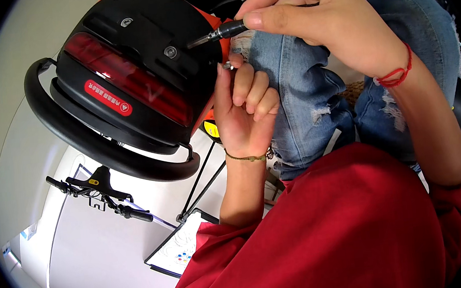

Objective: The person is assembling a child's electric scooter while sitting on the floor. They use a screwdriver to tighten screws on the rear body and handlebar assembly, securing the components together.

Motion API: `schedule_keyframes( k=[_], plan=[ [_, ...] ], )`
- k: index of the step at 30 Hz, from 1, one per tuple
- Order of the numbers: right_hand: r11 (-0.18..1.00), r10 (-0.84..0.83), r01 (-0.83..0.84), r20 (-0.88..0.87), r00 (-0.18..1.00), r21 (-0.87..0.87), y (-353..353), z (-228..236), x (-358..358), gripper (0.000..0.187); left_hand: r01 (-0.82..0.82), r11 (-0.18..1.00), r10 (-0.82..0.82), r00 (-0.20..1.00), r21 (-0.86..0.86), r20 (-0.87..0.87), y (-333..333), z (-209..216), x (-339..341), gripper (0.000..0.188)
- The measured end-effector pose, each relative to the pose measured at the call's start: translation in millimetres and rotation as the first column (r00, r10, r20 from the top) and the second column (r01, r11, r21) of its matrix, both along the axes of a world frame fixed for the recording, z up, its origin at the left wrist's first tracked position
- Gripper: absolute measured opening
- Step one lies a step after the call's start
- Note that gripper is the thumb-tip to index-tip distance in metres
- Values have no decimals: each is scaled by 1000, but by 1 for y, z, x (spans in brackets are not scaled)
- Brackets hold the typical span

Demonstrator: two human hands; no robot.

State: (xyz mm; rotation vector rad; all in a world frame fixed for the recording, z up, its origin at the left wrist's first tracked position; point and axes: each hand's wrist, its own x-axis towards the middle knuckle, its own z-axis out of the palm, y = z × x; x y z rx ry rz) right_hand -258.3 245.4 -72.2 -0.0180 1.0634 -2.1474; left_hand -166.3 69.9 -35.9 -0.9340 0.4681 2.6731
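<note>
Right hand (329, 23): fingers pinching one screwdriver (226, 32), tip near one of two screws (170, 52) in black housing (147, 36); contact unclear. Left hand (242, 115): fingers pinching one small metal piece (227, 66), beside housing. On housing: one lamp (126, 79), one label (108, 97).

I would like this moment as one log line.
left hand: pinching small silver piece | right hand: holding screwdriver | tip: pointing toward screw in black housing

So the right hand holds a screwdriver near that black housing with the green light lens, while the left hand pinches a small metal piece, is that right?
Not quite: the light lens is red, not green, as the head view shows. The right hand does hold a screwdriver near the black housing, and the left hand pinches a small metal piece.
</note>
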Motion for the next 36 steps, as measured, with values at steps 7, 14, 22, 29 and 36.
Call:
schedule_keyframes(
  k=[7, 14, 22, 29, 36],
  plan=[
    [996, -3, 7, 44, 999, -90, -5, -11, 3, 23, 95, 981, -88, 995, -170, 49, 5, 6, -5, 25],
    [993, 36, -38, -26, 999, -109, -2, -14, -4, 20, -31, 121, -671, 734, -992, -104, 29, 61, -6, 27],
    [992, 40, -35, 39, 998, -118, -9, -24, -1, 20, -521, -440, -600, 776, -732, -192, 7, 24, -11, 26],
    [999, 30, -27, 86, 996, -32, -5, -8, 0, 20, -655, -431, -672, 692, -620, -264, -9, 35, -25, 34],
    [997, 70, -71, 87, 994, 12, -4, -10, -1, 21, -398, -331, -611, 781, -855, -127, -1, 21, 22, 24]
  ],
)
